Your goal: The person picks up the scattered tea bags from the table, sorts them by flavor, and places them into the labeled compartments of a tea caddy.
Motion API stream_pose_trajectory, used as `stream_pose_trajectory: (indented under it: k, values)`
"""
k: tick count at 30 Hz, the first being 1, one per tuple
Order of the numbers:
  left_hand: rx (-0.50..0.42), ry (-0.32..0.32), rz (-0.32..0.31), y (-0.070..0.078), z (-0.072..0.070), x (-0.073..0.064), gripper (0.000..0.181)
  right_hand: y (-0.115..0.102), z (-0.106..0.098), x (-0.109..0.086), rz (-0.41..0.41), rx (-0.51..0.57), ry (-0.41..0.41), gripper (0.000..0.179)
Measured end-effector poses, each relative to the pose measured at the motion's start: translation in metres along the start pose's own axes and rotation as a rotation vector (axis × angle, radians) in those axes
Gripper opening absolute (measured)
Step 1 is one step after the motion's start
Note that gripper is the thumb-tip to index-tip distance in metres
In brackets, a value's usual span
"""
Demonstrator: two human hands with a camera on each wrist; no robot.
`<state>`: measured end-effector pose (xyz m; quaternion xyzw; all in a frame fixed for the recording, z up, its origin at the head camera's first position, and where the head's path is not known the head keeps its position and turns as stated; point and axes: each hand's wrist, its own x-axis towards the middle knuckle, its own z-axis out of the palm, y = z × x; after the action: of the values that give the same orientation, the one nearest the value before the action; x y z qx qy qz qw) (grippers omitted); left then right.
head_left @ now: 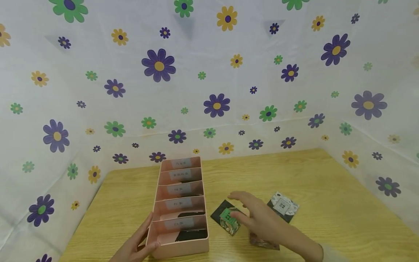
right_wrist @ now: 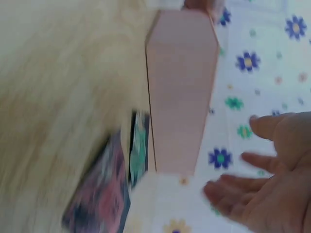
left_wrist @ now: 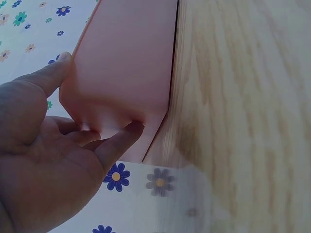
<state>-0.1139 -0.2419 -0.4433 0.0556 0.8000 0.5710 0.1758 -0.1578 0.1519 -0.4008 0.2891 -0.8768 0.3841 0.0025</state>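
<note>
A long pink divided box (head_left: 183,250) stands on the table, its compartments bearing pale labels and several of them holding dark flat items. My left hand (head_left: 137,241) grips its near left corner; in the left wrist view the thumb lies along the upper edge and fingers bend against the end wall. To the right of the box, my right hand (head_left: 263,222) is over the packets with fingers spread, nothing in them. Partly behind its fingers lies a black packet with a green label (head_left: 227,215). A pinkish packet (head_left: 264,243) is mostly hidden below that hand.
A black packet with a white marbled label (head_left: 285,204) lies further right. The wood-grain table (head_left: 343,203) is enclosed at the back and sides by white cloth (head_left: 196,98) printed with flowers.
</note>
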Motion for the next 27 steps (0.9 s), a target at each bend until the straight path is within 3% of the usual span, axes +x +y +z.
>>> stream_pose_trajectory:
  k: [3, 8, 12, 18, 27]
  values:
    - [0.002, 0.004, -0.007, 0.001, 0.0, 0.0, 0.088, 0.012, -0.017, -0.006, 0.207, 0.006, 0.011, 0.062]
    - [0.008, 0.003, -0.008, 0.002, 0.0, 0.001, 0.088, 0.035, -0.04, -0.019, 0.383, -0.074, 0.002, 0.077]
    - [0.012, 0.002, -0.011, 0.003, 0.0, 0.002, 0.088, 0.055, -0.054, -0.028, 0.425, -0.14, -0.015, 0.081]
    - [0.008, 0.001, -0.013, 0.003, 0.001, 0.002, 0.088, 0.079, -0.069, -0.04, 0.451, -0.241, -0.022, 0.072]
    - [-0.018, -0.016, 0.035, -0.001, 0.0, 0.002, 0.087, 0.095, -0.071, -0.046, 0.445, -0.347, -0.022, 0.067]
